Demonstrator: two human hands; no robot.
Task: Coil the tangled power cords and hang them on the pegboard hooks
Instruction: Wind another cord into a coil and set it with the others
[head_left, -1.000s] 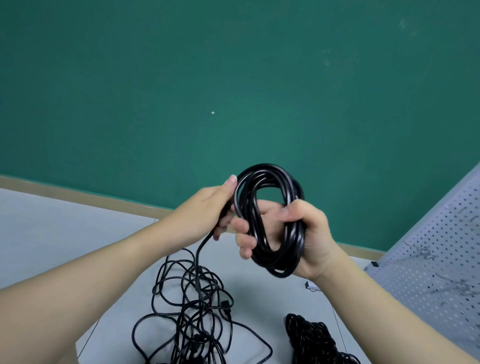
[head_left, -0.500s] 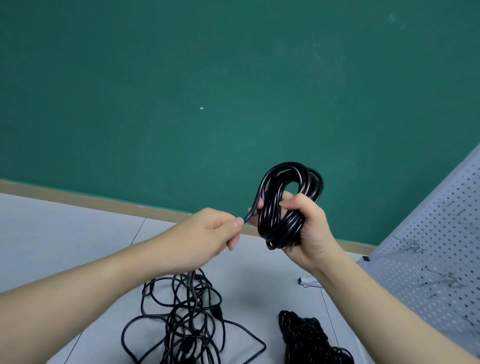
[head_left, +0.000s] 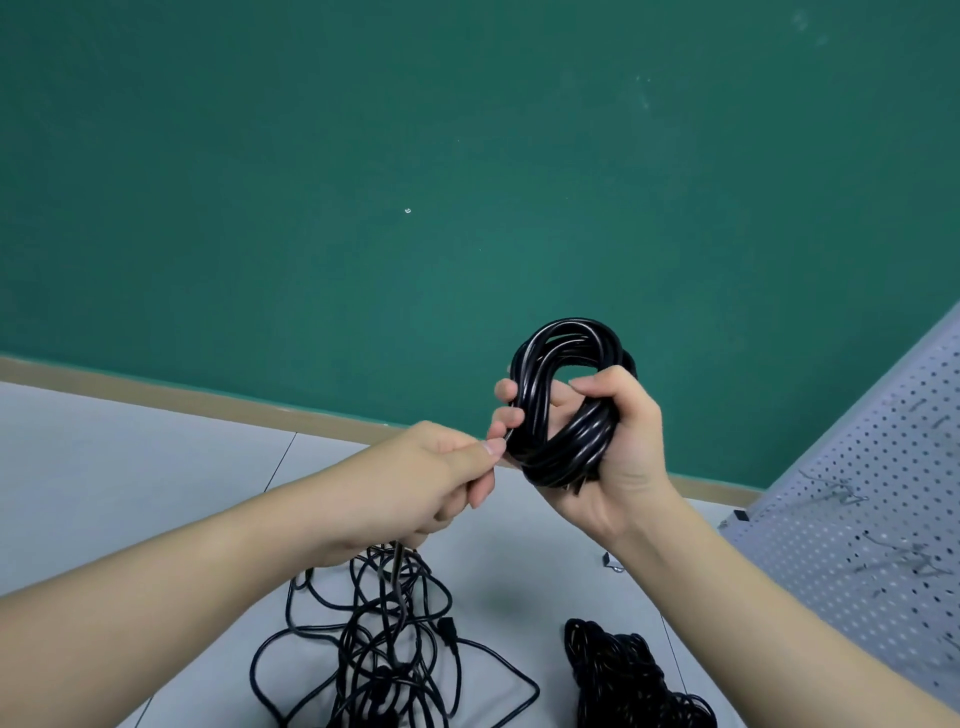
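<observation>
My right hand (head_left: 618, 447) grips a thick coil of black power cord (head_left: 558, 395), held up in front of the green wall. My left hand (head_left: 431, 478) sits just left of the coil and pinches the free strand that runs from it. That strand drops under my left hand into a loose tangle of black cords (head_left: 384, 649) on the grey floor. A second, tighter bundle of black cord (head_left: 623, 675) lies to the right of the tangle. The white pegboard (head_left: 872, 519) with small metal hooks leans at the right edge.
A green wall (head_left: 415, 182) with a tan baseboard (head_left: 156, 387) fills the background. The floor (head_left: 130, 467) is light grey with tile seams. A small metal bracket (head_left: 613, 561) lies on the floor near the pegboard's foot.
My left hand came off the top of the coil and dropped down-left, drawing the free strand with it. My right hand tightened on the coil and shifted slightly right.
</observation>
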